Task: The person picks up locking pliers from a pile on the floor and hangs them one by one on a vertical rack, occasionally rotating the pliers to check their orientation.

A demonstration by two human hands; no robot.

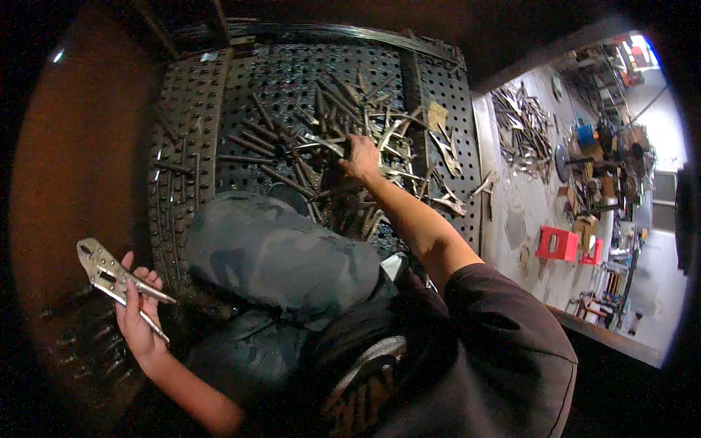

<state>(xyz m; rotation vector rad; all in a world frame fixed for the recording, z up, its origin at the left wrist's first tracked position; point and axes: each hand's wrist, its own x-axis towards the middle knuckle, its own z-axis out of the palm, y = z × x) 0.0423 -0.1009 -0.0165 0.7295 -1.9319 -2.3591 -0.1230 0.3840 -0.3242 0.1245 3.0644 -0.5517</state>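
Note:
Out at the left, my left hand (pixel 135 314) is closed round a pair of locking pliers (pixel 109 274). The pliers' broad silver jaw end points up and left, and their two handles angle down to the right past my fingers. My right hand (pixel 361 158) is down in a heap of metal tools (pixel 394 142) on a perforated metal floor (pixel 285 69). Its fingers curl downward among silver plier-like pieces, and what they grip is hidden. Dark metal rods (pixel 252 146) fan out left of that hand.
My bent leg (pixel 281 248) lies between my hands. Loose pliers (pixel 447 153) lie right of the heap by a tan scrap (pixel 437 115). Beyond the floor's right edge are another tool pile (pixel 522 128), a red stool (pixel 556 244) and machinery. A brown wall (pixel 80 160) stands at left.

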